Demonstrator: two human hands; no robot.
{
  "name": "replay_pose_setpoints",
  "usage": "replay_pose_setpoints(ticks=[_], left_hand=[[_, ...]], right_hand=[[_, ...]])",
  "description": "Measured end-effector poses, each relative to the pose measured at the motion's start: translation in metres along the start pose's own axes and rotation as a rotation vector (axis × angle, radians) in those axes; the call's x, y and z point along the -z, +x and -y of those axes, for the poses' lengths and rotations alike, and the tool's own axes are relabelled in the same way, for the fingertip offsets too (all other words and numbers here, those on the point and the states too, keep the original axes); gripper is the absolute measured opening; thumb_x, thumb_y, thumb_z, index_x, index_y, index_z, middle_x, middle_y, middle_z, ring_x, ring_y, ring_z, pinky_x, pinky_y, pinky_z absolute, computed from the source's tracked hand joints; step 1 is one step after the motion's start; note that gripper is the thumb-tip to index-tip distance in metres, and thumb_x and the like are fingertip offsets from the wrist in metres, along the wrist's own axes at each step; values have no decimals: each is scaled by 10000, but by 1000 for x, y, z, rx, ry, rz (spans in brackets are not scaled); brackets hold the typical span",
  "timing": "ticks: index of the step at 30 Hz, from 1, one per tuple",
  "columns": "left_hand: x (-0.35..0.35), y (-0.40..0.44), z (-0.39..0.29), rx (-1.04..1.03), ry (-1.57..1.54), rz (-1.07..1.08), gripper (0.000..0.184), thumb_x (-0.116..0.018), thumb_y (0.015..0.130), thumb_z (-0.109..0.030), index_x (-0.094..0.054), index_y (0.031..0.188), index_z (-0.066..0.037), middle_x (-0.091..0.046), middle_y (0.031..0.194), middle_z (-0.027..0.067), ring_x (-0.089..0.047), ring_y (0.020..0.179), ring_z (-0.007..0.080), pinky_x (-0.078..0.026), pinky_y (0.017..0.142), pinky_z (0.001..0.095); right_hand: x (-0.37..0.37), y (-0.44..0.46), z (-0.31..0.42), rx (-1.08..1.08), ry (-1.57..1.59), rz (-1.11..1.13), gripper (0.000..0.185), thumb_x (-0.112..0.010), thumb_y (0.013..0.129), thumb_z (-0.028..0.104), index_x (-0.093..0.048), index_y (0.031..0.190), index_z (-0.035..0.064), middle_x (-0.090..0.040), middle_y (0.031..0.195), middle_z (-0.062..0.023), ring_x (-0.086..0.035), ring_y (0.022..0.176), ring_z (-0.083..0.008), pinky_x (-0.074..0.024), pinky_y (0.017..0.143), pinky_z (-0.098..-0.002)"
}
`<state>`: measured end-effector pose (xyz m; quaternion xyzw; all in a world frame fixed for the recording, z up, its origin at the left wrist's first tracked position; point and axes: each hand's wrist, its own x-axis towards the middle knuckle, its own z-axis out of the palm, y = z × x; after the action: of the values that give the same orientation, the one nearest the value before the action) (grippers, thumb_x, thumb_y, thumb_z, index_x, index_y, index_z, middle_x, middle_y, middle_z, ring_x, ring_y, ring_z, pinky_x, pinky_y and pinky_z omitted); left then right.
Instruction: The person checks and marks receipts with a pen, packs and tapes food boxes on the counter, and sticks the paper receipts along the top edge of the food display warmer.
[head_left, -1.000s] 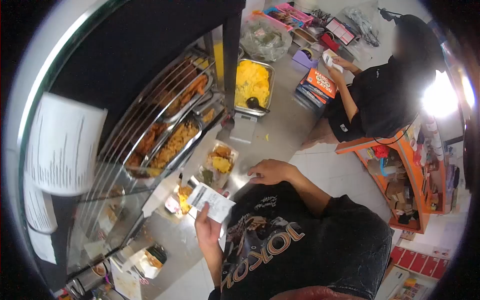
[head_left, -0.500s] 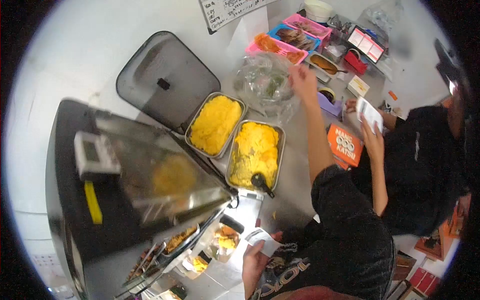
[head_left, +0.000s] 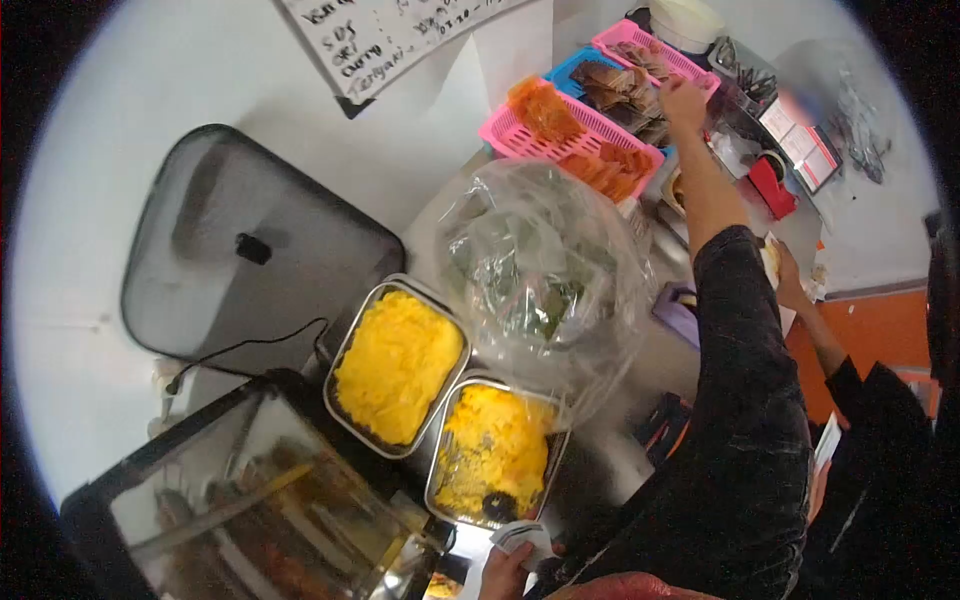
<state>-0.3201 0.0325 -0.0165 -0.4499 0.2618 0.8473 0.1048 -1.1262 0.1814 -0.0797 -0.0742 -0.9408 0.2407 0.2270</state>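
My left hand [head_left: 505, 572], low in the view, grips a piece of white paper [head_left: 522, 540], just below the nearer metal tray. My right arm stretches up and away, and my right hand [head_left: 684, 106] is at the far pink basket [head_left: 612, 38], beside the blue basket [head_left: 562, 74] of brown sachets [head_left: 612, 92]. Its fingers are curled down; anything between them is hidden. A nearer pink basket [head_left: 510, 132] holds orange sachets [head_left: 545, 110]. Two metal trays [head_left: 350, 420] hold yellow, scrambled-egg-like food [head_left: 398, 365], a black utensil [head_left: 499, 506] lying in one.
A large clear plastic bag [head_left: 540, 270] with green contents stands between trays and baskets. A glass-fronted case [head_left: 250, 500] is at lower left; a dark lid [head_left: 255, 240] leans on the wall. A co-worker's hand [head_left: 790, 280] and dark sleeve are at right, near a tablet [head_left: 800, 145].
My right hand has moved from above the plastic bag to the far baskets. The view has shifted closer to the bag and baskets. My left hand still holds the white paper.
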Motion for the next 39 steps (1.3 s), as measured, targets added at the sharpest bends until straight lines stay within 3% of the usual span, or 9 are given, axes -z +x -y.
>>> replay_pose_setpoints(ticks=[6, 10, 16, 19, 22, 25, 28, 32, 39], left_hand=[[-2, 46, -26, 57, 95, -164, 530, -646, 941, -141, -472, 1421, 2, -669, 1140, 148, -655, 1060, 259, -529, 945, 390], [-2, 53, -30, 95, 170, -237, 462, -632, 975, -183, -506, 1387, -17, -657, 1174, 121, -644, 1073, 217, -531, 930, 361], [-13, 51, -71, 153, 350, -329, 408, -615, 999, -199, -533, 1360, -28, -651, 1188, 103, -638, 1072, 189, -535, 914, 344], [-18, 64, -79, 148, 341, -351, 407, -613, 996, -185, -531, 1362, -28, -654, 1180, 103, -641, 1065, 192, -535, 915, 345], [-19, 71, -83, 139, 325, -363, 407, -612, 992, -171, -529, 1364, -28, -658, 1171, 103, -643, 1058, 194, -535, 916, 346], [-18, 72, -83, 107, 298, -354, 407, -610, 989, -157, -527, 1366, -28, -661, 1163, 104, -646, 1051, 196, -534, 917, 347], [-20, 68, -82, 58, 264, -331, 408, -608, 985, -144, -526, 1367, -28, -665, 1154, 104, -648, 1044, 198, -534, 918, 349], [-25, 46, -78, -53, 224, -290, 410, -606, 980, -125, -523, 1370, -28, -670, 1143, 105, -652, 1035, 201, -534, 919, 350], [-28, -44, -50, -267, 145, -250, 415, -601, 972, -93, -519, 1374, -28, -678, 1123, 106, -658, 1018, 206, -534, 922, 353]], right_hand=[[-26, 71, -37, 51, -362, 31, 559, -599, 865, 531, -735, 1128, 56, -659, 1257, -233, -598, 1180, -473, -508, 949, -561], [-34, 99, -48, -78, -487, 298, 788, -531, 851, 712, -595, 1401, 151, -480, 1506, -213, -317, 1440, -476, -303, 1151, -568], [-67, 148, -90, -276, -529, 228, 807, -458, 881, 692, -471, 1497, 170, -375, 1579, -205, -219, 1478, -481, -231, 1171, -601], [-72, 153, -92, -162, -562, 287, 686, -417, 948, 580, -486, 1481, 154, -515, 1468, -205, -387, 1404, -451, -321, 1145, -553], [-132, 249, -186, 246, -455, 301, 564, -384, 1004, 475, -549, 1424, 139, -636, 1325, -187, -575, 1245, -421, -424, 1086, -485], [-77, 224, -140, 470, -23, 90, 494, -507, 975, 404, -707, 1167, -4, -686, 1222, -203, -635, 1180, -359, -491, 1010, -422], [-41, 189, -62, 515, 472, -261, 368, -640, 942, 281, -712, 1162, -5, -708, 1184, -182, -673, 1123, -297, -541, 930, -393], [51, 114, 82, 273, 833, -264, 414, -779, 868, 87, -660, 1248, -27, -704, 1148, -122, -685, 993, -195, -548, 877, -290], [229, -50, 254, 174, 2112, -10, 351, -680, 925, 5, -618, 1271, 17, -687, 1124, -117, -675, 1046, -286, -563, 918, -446]])
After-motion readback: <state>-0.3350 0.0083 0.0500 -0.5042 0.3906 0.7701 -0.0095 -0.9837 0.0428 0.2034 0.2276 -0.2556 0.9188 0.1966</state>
